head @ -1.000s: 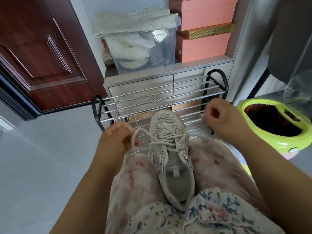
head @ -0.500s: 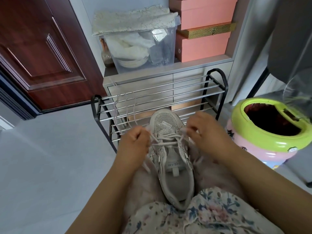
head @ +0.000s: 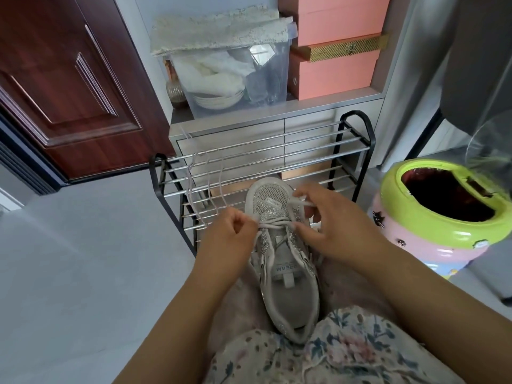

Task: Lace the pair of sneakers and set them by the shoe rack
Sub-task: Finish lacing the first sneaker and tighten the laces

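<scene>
A grey sneaker [head: 288, 295] with glittery trim lies between my knees, its toe pointing at the shoe rack [head: 277, 151]. Its white lace [head: 273, 224] crosses the lower eyelets. My left hand [head: 230, 234] pinches one lace end at the sneaker's left side. My right hand [head: 329, 220] pinches the other lace end over the right side of the toe. A second loose white lace [head: 199, 187] hangs over the rack's bars on the left. The other sneaker is not in view.
The black-framed rack with metal bars stands before a grey drawer unit [head: 277, 126] carrying a clear storage bin [head: 235, 76] and pink boxes [head: 335, 51]. A green and pink bin [head: 443, 209] sits at right. A dark red door [head: 69, 87] is at left, grey floor [head: 83, 259] below.
Both hands came in from a wide pull on the lace ends to the sneaker's eyelets. The right hand now holds its end over the toe.
</scene>
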Motion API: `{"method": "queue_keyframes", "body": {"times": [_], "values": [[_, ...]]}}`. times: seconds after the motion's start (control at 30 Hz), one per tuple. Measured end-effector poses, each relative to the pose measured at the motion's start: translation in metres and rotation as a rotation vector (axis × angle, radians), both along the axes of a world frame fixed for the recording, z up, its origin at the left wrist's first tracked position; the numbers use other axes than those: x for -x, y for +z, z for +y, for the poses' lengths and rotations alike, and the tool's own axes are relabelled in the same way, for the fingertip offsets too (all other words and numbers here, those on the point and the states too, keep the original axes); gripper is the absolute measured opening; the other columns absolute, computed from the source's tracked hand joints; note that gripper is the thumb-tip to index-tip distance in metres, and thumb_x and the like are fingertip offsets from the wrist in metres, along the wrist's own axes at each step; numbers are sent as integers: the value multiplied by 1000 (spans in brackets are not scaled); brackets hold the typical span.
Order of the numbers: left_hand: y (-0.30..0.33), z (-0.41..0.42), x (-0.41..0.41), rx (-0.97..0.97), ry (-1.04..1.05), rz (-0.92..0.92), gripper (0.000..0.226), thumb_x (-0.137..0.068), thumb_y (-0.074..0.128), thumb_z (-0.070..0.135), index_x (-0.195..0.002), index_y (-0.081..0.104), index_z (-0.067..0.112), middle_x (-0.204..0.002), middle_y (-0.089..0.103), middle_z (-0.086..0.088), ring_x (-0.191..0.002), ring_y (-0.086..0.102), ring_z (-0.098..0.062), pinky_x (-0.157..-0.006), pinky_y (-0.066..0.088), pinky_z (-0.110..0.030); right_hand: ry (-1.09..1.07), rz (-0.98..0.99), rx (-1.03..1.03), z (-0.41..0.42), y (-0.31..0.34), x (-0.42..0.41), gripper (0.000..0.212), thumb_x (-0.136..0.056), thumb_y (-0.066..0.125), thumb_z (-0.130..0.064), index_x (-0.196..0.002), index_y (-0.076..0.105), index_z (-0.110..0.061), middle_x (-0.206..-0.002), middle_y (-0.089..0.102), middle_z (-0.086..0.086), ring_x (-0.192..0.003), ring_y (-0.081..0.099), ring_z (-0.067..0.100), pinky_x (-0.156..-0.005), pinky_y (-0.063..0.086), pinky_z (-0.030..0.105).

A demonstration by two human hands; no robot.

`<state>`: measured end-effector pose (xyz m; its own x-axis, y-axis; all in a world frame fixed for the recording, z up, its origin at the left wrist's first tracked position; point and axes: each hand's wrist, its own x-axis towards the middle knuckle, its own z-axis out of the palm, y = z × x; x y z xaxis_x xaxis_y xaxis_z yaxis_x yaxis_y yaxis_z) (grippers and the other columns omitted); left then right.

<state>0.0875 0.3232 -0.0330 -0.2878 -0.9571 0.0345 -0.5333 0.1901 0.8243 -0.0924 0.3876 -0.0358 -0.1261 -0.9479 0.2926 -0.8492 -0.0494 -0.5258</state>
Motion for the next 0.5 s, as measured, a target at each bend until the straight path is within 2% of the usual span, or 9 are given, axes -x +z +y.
{"method": "queue_keyframes", "body": {"times": [0.07,0.17,0.27,0.33,0.5], "values": [[-3,4,0,68,-57,-188,35,-92,48,49,-73,53,20,-63,58,5,-61,55,-11,-57,38,-29,15,118,56,-2,-3,1,51,-79,67,-42,-125,49,-28,-105,61,-6,-87,56,11,-74,45,28],[-5,4,1,150,-114,-309,44,-92,43,54,-70,52,17,-61,55,3,-61,53,-12,-55,34,-29,46,327,65,-4,-7,-1,45,-80,46,-54,-110,55,-23,-94,57,1,-83,56,24,-70,49,36],[-8,1,2,132,-163,-251,45,-94,46,49,-61,46,18,-56,48,4,-54,46,-9,-53,31,-28,48,322,3,-5,-5,1,46,-78,38,-58,-101,53,-21,-89,53,1,-82,53,26,-69,48,40],[-10,0,2,109,-162,-169,44,-93,50,44,-60,47,16,-52,46,5,-47,40,-5,-50,32,-25,30,355,47,-5,-4,1,43,-80,39,-57,-96,53,-20,-86,54,2,-81,53,26,-67,49,40],[-12,-2,2,104,-136,-80,44,-91,57,38,-60,52,8,-48,45,7,-44,40,-4,-45,29,-17,31,413,33,-4,-7,4,45,-81,36,-59,-97,53,-21,-86,51,2,-80,53,25,-65,49,40]]}}
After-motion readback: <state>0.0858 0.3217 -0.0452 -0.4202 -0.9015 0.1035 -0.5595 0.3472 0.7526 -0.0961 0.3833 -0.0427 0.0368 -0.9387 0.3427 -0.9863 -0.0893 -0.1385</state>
